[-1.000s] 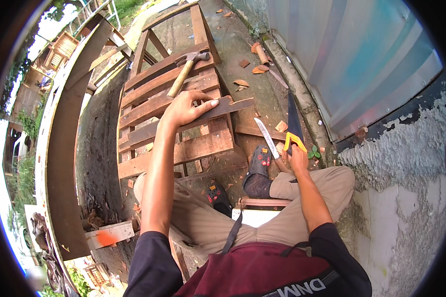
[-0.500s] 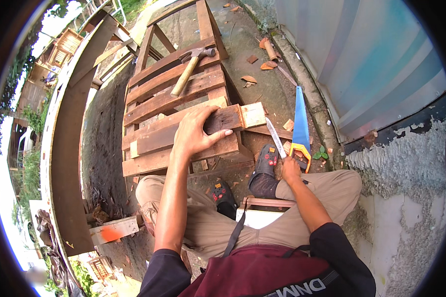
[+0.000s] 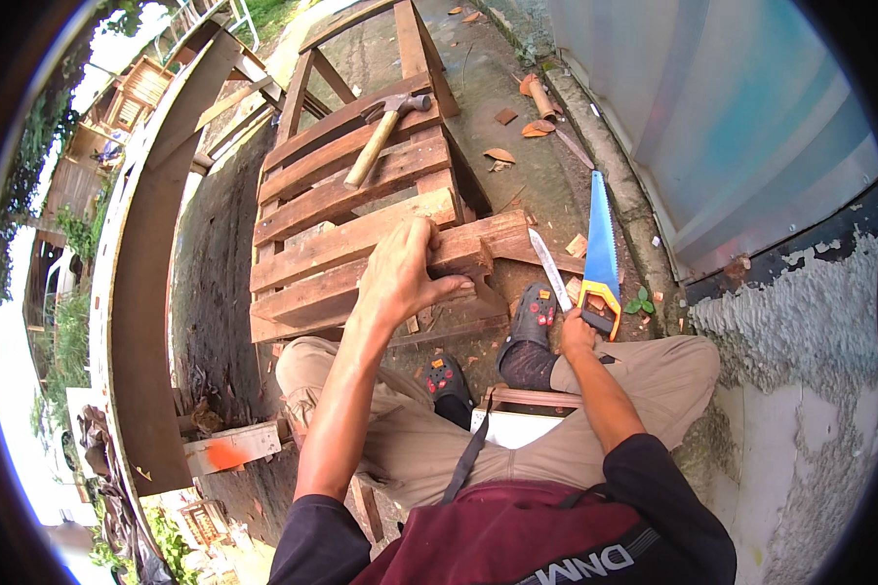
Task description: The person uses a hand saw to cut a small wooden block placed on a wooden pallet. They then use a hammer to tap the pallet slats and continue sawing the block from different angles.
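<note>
My left hand [image 3: 400, 276] is closed over a short wooden beam [image 3: 466, 246], which rests across the near slats of a slatted wooden frame [image 3: 346, 244]. The beam's cut, notched end points to the right, and its left part is hidden by my hand. Low at the right, beside my shoe, my right hand [image 3: 578, 336] grips a long-bladed knife [image 3: 552, 271], its blade angled up toward the beam's end. Just right of the knife stands a handsaw [image 3: 601, 234] with a blue blade and a yellow-and-black handle.
A claw hammer [image 3: 379, 146] with a wooden handle lies on the far slats. Wood offcuts and dry leaves [image 3: 499, 155] litter the ground. A corrugated metal sheet [image 3: 712, 127] stands along the right, and a long brown board [image 3: 137, 292] runs along the left.
My left hand has rolled the beam over, so a different face of its notched end shows. My right hand keeps hold of the knife in nearly the same place.
</note>
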A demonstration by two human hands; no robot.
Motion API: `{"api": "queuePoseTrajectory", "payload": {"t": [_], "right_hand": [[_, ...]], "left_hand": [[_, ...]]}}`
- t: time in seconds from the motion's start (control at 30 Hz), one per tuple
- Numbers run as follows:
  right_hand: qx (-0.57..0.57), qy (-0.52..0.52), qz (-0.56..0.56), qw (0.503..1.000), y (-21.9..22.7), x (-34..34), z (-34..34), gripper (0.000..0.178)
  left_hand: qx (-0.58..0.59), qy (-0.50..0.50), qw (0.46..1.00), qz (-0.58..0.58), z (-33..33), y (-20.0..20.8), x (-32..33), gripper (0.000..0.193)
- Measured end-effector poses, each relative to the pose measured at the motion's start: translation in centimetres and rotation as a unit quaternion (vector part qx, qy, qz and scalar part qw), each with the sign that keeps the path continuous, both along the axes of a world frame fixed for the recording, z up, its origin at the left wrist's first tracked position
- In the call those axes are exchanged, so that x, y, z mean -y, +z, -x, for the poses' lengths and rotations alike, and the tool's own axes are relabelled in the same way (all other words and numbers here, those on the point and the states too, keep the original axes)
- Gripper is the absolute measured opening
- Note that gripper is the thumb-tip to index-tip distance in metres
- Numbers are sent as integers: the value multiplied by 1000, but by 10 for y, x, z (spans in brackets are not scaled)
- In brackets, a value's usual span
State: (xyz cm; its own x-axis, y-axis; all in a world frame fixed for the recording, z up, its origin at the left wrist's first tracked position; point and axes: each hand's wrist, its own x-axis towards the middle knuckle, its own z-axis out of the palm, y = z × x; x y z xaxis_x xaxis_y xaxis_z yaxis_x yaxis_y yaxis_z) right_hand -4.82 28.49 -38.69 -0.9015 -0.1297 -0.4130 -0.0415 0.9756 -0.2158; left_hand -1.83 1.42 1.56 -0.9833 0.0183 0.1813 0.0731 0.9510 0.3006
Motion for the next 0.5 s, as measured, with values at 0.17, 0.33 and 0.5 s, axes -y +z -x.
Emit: {"api": "queuePoseTrajectory", "payload": {"t": [0.17, 0.33, 0.5], "right_hand": [[4, 23, -2, 1000, 1, -3, 0, 27], [28, -11, 13, 999, 4, -3, 2, 30], [38, 107, -38, 993, 22, 7, -4, 28]], "left_hand": [[-75, 12, 997, -2, -15, -18, -7, 64], [-103, -15, 994, 40, -13, -15, -12, 72], [-91, 9, 995, 28, -20, -15, -9, 65]]}}
